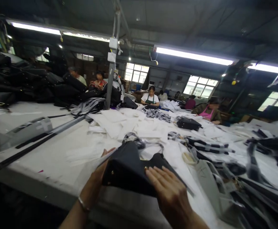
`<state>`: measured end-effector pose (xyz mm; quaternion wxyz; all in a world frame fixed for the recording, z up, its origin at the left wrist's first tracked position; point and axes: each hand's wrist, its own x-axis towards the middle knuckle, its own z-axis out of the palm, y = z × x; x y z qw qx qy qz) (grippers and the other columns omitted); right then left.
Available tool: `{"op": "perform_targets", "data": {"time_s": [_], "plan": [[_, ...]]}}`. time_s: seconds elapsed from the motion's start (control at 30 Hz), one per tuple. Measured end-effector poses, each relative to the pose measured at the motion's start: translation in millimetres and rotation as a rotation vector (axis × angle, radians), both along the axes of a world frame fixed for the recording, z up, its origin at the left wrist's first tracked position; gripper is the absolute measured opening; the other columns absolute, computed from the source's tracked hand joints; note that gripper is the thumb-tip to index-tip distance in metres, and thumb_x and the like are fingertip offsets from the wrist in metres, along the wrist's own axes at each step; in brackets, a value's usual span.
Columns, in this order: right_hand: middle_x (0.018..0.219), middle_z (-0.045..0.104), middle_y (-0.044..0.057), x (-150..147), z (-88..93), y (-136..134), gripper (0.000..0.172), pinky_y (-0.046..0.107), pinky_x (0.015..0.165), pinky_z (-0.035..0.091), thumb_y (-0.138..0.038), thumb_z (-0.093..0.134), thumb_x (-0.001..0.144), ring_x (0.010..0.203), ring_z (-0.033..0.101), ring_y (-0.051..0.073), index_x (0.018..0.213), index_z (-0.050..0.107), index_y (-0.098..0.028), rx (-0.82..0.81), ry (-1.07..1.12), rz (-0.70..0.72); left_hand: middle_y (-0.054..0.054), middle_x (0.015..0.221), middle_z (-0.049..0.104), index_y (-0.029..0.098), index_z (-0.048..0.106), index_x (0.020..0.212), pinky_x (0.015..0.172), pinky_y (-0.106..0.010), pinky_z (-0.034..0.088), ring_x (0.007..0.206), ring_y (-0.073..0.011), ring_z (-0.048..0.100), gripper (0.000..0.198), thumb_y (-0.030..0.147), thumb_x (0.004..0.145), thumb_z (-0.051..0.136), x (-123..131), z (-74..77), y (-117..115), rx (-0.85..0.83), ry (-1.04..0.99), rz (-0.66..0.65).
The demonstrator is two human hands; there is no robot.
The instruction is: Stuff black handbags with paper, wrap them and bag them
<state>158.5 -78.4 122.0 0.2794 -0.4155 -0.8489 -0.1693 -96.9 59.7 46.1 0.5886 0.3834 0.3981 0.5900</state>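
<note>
A black bag (127, 168) with small gold studs lies tilted at the near edge of the white table, its underside toward me. My left hand (100, 175), with a bracelet at the wrist, supports the bag's left side; the thumb and part of a finger show beyond it, the rest is hidden behind the bag. Against the right side of the bag my right hand (169, 186) lies flat with its fingers stretched out. Clear wrapping and a wrapped handle (133, 138) show just behind the bag.
White sheets (129, 122) spread over the table (58, 152). Grey tape dispensers (22, 132) stand left and right (212, 184). Black bags (38, 82) are heaped at the back left beside a post (110, 76). Wrapped straps lie at right. Several people sit farther back.
</note>
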Motion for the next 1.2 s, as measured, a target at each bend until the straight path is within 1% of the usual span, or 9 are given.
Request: {"op": "perform_targets", "data": {"time_s": [0.1,0.2,0.43,0.6,0.7,0.83,1.0,1.1,1.2], "plan": [[0.126,0.067,0.002,-18.6,-59.8,-16.4,0.068,0.040,0.098,0.052,-0.007,0.057,0.083,0.108,0.069,0.027,0.144,0.048,-0.035,-0.119,0.139,0.107,-0.019,0.109,0.070,0.014,0.065,0.104,0.096,-0.046,0.052,0.108,-0.0297,0.067,0.053,0.063,0.090,0.050,-42.0,9.5,-18.8,-0.159,-0.012,-0.089],[0.131,0.064,0.003,-36.1,-82.9,-20.3,0.071,0.041,0.102,0.048,-0.006,0.059,0.083,0.115,0.065,0.029,0.146,0.045,-0.034,-0.197,0.192,0.090,-0.019,0.121,0.066,0.014,0.063,0.111,0.105,-0.048,0.045,0.120,-0.0305,0.061,0.054,0.061,0.088,0.056,-67.0,20.1,-37.6,-0.164,0.171,-0.061],[0.135,0.063,0.009,-52.0,-58.9,-12.7,0.051,0.047,0.107,0.042,-0.012,0.059,0.088,0.121,0.060,0.027,0.138,0.055,-0.021,-0.233,0.100,-0.095,-0.012,0.129,0.063,0.019,0.061,0.123,0.111,-0.048,0.039,0.125,-0.0293,0.056,0.060,0.065,0.088,0.048,-64.8,37.6,-74.5,0.339,0.857,0.059],[0.151,0.045,0.011,-20.9,-35.5,-18.9,0.080,0.055,0.117,0.028,-0.030,0.078,0.075,0.140,0.041,0.032,0.147,0.045,-0.021,-0.378,-0.022,-0.132,-0.011,0.143,0.054,0.023,0.055,0.135,0.117,-0.053,0.029,0.139,-0.0292,0.042,0.048,0.051,0.095,0.051,-47.3,31.4,-98.6,0.707,1.286,0.012],[0.154,0.039,0.015,-2.7,-34.8,-16.2,0.088,0.057,0.118,0.027,-0.028,0.080,0.068,0.142,0.035,0.035,0.148,0.044,-0.017,-0.437,-0.065,-0.169,-0.012,0.152,0.044,0.025,0.046,0.143,0.119,-0.060,0.018,0.145,-0.0329,0.031,0.064,0.041,0.086,0.070,-30.7,37.0,-107.7,0.890,1.569,-0.082],[0.144,0.054,0.011,4.9,-53.5,-6.9,0.071,0.054,0.117,0.032,-0.011,0.066,0.069,0.136,0.046,0.031,0.139,0.055,-0.017,-0.453,-0.071,-0.091,-0.017,0.149,0.046,0.020,0.042,0.146,0.116,-0.058,0.027,0.138,-0.0330,0.043,0.082,0.025,0.074,0.080,-8.6,43.2,-106.3,0.806,1.795,-0.304],[0.132,0.064,0.010,15.1,-81.3,-4.4,0.062,0.048,0.110,0.044,0.002,0.044,0.075,0.124,0.059,0.025,0.131,0.062,-0.015,-0.317,-0.036,0.046,-0.016,0.134,0.061,0.016,0.051,0.138,0.105,-0.048,0.045,0.123,-0.0280,0.060,0.052,0.009,0.087,0.058,6.7,31.8,-99.7,0.751,1.857,-0.367],[0.130,0.066,0.011,25.7,-73.7,-7.8,0.057,0.049,0.109,0.044,0.000,0.045,0.077,0.123,0.060,0.026,0.128,0.065,-0.015,-0.357,-0.006,0.035,-0.017,0.130,0.063,0.014,0.056,0.134,0.103,-0.046,0.049,0.120,-0.0293,0.062,0.046,0.004,0.089,0.051,16.3,14.9,-102.3,0.779,1.851,-0.356],[0.121,0.071,0.009,25.3,-42.5,-2.6,0.039,0.044,0.103,0.050,-0.017,0.057,0.083,0.115,0.065,0.027,0.120,0.071,-0.020,-0.575,0.114,-0.082,-0.018,0.129,0.064,0.011,0.057,0.132,0.101,-0.044,0.051,0.117,-0.0300,0.063,0.045,0.003,0.089,0.049,21.8,-6.1,-106.1,0.900,1.840,-0.262]]}}
